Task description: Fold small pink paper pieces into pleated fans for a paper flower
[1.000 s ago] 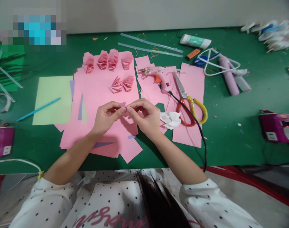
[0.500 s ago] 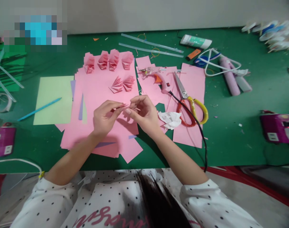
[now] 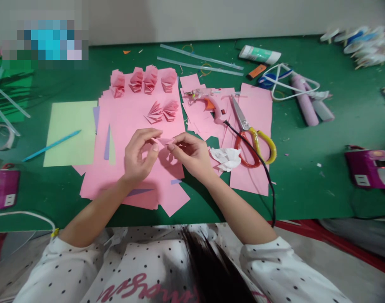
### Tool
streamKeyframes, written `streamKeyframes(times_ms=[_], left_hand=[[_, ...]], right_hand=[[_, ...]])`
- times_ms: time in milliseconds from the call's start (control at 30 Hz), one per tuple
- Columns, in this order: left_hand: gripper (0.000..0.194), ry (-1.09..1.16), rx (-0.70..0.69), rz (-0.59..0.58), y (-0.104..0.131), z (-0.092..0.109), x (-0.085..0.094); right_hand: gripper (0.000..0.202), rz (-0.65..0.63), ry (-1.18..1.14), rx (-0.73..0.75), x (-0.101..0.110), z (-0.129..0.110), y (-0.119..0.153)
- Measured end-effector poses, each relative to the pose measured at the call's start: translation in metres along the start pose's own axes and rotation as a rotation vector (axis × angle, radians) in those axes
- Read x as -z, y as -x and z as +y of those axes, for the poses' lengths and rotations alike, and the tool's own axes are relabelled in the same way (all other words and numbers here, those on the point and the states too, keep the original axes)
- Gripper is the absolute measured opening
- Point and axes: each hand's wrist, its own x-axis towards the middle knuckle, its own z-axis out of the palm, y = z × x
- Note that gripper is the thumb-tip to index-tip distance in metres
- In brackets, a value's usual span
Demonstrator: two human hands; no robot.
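Observation:
A small folded pink paper piece (image 3: pixel 165 141) is between my two hands, above a stack of pink sheets (image 3: pixel 116 122). My right hand (image 3: pixel 192 155) pinches its right end between thumb and fingers. At its left end, my left hand (image 3: pixel 140 153) has its fingertips by the paper, with the thumb apart from the fingers. Just beyond my hands, two pleated pink paper pieces (image 3: pixel 170 111) lie on the stack. Several more pleated pieces (image 3: pixel 150 80) sit in a row along its far edge.
Right of the stack are a pink glue gun (image 3: pixel 218 108) with a black cord, scissors (image 3: pixel 243 115), a crumpled white tissue (image 3: pixel 225 158) and more pink paper (image 3: pixel 255 109). A blue pencil (image 3: pixel 53 145) lies on pale green paper (image 3: pixel 66 118) at left.
My left thumb has moved off the paper and its fingers have spread. The folded piece now shows a broader pink face. My right fingers have closed in on its right end.

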Motion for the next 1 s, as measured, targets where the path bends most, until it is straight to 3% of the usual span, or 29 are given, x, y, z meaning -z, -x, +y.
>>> streamKeyframes(times_ms=[67,200,533,1000], left_hand=[[0.031,0.068,0.069,-0.023,0.0003,0.0007,-0.0008],[0.017,0.067,0.148,-0.043,0.0008,0.0021,-0.0025],[0.026,0.172,0.362,-0.035,-0.0004,0.0069,-0.0035],[0.03,0.344,0.441,-0.062,-0.0021,0.0081,-0.0021]], right_hand=[[0.034,-0.003,0.032,0.009,0.0009,0.0006,0.0003],[0.032,-0.003,0.084,0.041,0.0003,0.0008,0.0007],[0.031,0.077,0.147,0.15,0.0016,-0.0009,-0.0005],[0.048,0.039,0.018,-0.03,0.0032,-0.0047,-0.0031]])
